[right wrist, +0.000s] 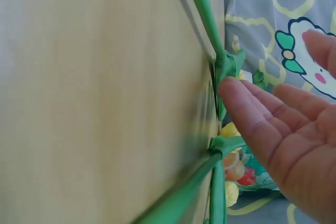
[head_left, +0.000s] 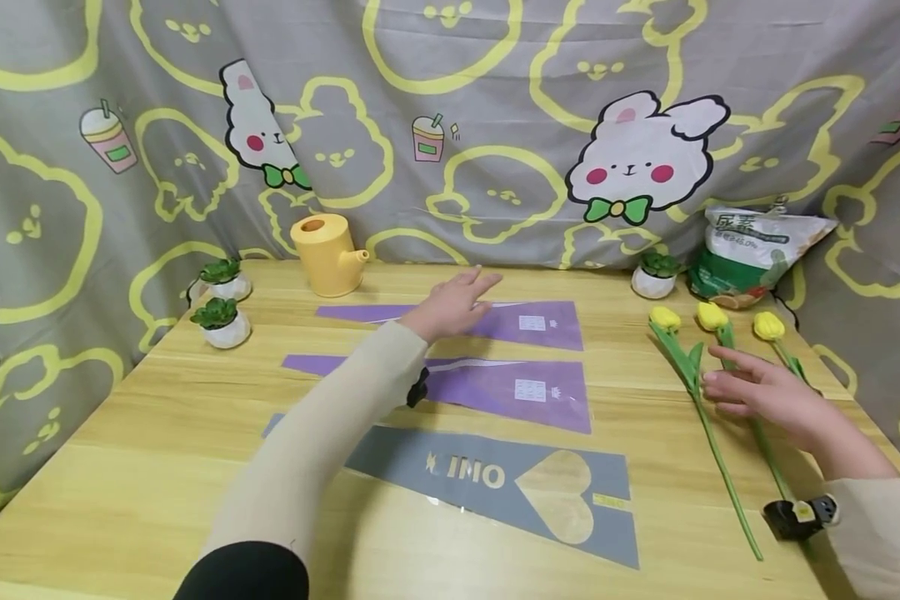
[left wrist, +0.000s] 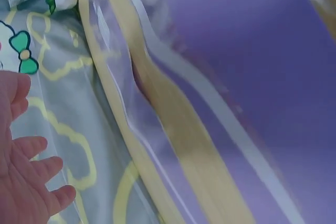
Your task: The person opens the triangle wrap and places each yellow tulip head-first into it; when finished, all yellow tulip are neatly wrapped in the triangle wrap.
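Over the far purple flower sleeve [head_left: 487,323] hovers my left hand [head_left: 456,307], fingers spread and holding nothing. A second purple sleeve [head_left: 495,385] lies nearer, and a grey sleeve with a clear heart cutout [head_left: 510,483] lies in front of it. On the right, my right hand [head_left: 768,396] is above the yellow tulips [head_left: 712,317], its fingers extended. In the right wrist view the fingertips [right wrist: 231,85] are close to a green tulip leaf [right wrist: 227,66]; I cannot tell whether they touch. The left wrist view shows the left fingers [left wrist: 47,169] apart, beside purple film [left wrist: 252,66].
A yellow watering can [head_left: 328,257] stands at the back left. Small potted succulents [head_left: 225,325] sit at the left edge, and another succulent [head_left: 654,275] at the back right beside a green and white bag [head_left: 750,254]. A patterned curtain [head_left: 495,108] borders the wooden table [head_left: 120,467].
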`<state>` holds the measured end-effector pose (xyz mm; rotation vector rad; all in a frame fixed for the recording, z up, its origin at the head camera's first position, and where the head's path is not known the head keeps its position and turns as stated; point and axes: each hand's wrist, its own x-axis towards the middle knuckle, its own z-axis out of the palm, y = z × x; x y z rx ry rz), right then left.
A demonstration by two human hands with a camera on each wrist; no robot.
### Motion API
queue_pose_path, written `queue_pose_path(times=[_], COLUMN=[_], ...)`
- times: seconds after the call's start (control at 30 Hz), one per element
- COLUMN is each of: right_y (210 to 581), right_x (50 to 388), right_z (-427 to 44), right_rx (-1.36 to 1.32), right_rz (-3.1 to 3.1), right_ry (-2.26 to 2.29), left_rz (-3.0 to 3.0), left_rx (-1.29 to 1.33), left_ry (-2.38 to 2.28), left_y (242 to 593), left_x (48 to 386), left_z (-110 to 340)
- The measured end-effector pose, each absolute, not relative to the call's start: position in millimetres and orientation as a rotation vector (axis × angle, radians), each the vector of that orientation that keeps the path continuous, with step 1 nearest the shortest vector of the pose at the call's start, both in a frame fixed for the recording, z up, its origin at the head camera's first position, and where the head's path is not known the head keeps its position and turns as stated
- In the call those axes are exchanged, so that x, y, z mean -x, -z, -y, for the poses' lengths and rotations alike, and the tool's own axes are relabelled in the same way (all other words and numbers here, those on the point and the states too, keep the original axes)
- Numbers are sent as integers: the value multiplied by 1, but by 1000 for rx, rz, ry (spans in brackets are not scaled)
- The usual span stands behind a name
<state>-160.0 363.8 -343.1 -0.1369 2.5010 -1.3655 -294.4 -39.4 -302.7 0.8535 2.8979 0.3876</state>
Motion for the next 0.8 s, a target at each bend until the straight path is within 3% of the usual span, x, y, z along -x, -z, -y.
queue_pose_path(times=[0.37,0.8], right_y=[355,369], right_x=[154,148], right_z=[-366,-357], right_rx=[63,-20], right_rz=[-2340,-2383], right_ry=[1558,1514], left_rz=[-2785,-2712], left_rx=[-883,-867], left_ry=[-508,-696], left_y=[317,333], left_x=[308,325], left_z=[3,-11])
